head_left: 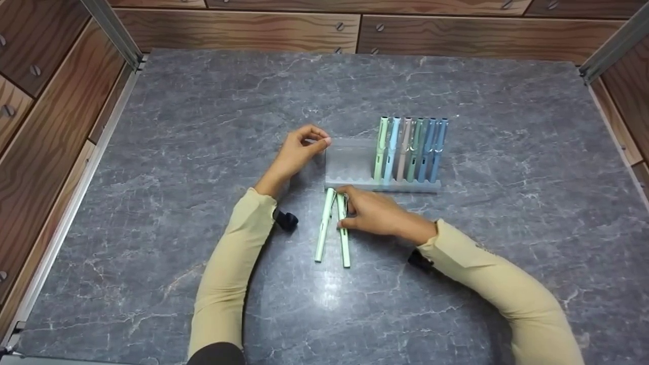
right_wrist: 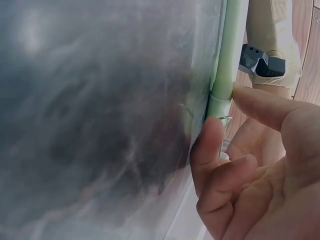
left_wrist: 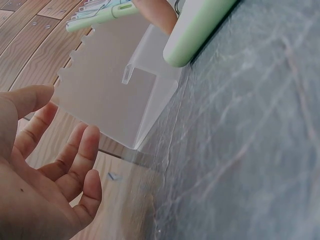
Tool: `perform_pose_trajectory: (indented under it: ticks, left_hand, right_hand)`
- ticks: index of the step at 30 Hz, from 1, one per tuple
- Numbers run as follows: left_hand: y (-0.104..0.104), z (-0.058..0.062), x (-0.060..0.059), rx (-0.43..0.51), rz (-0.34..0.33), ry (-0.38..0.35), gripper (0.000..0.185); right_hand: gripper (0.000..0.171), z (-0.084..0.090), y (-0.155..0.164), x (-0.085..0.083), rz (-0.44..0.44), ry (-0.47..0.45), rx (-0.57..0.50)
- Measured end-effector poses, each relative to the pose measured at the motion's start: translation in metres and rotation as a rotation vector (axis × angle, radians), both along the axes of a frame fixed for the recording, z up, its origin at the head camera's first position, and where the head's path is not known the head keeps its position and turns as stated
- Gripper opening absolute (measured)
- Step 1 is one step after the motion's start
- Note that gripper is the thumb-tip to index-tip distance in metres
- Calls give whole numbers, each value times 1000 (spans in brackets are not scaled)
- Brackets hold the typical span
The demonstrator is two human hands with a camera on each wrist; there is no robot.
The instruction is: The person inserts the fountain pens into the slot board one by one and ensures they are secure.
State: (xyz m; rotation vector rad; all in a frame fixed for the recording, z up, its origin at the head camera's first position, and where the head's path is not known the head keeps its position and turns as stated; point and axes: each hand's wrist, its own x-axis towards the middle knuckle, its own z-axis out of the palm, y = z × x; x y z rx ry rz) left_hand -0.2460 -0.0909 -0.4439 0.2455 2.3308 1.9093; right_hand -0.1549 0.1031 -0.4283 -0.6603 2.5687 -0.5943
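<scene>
Pinching the light, slick-looking green pen (head_left: 343, 223) near its cap with right hand (head_left: 372, 213); left hand (head_left: 299, 152) hovering loosely curled, holding nothing.

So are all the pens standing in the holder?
No, two green pens lie flat on the table by the right hand.

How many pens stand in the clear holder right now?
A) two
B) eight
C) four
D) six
D: six pens stand side by side at the right end of the clear holder, while two more green pens lie on the table in front.
</scene>
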Motion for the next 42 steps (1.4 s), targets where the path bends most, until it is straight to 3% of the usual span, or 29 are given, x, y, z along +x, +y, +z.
perform_pose_trajectory:
  ticks: [15,42]
  left_hand:
    - [1,1,0,14,4,-12,17]
    - [-1,3,1,-17,-16,16,19]
  right_hand:
    - [70,2,-1,1,-22,-34,16]
    - [57,-3,0,4,-46,-2,-45]
